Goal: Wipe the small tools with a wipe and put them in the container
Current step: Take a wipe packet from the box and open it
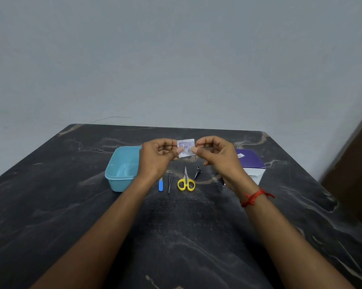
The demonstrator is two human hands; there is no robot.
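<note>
Pinches a small white wipe sachet by its two side edges, left hand on the left edge and right hand on the right, thumb and forefinger closed on it in each case. Holds it up in the air above the row of tools; looks unopened, though hard to tell for certain. Probably very light, thin and crinkly, limp and damp once torn; best gripped with both pinches close together at one edge for the tear. Down on the table, side by side and untouched: a blue-handled tool, slim tweezers, yellow-handled scissors pointing away, and a small dark tool, kind unclear. All likely light, rigid and smooth, apt to slip inside a wet wipe; pointed at the tips, so better taken by the handle or blunt end. Just left of the row, partly behind the left hand, an open pale blue container, nothing visible inside. Behind the right wrist, a purple and white box. Dark marbled top, hard and glossy, set against a plain grey wall; brown panel at the right edge.
</note>
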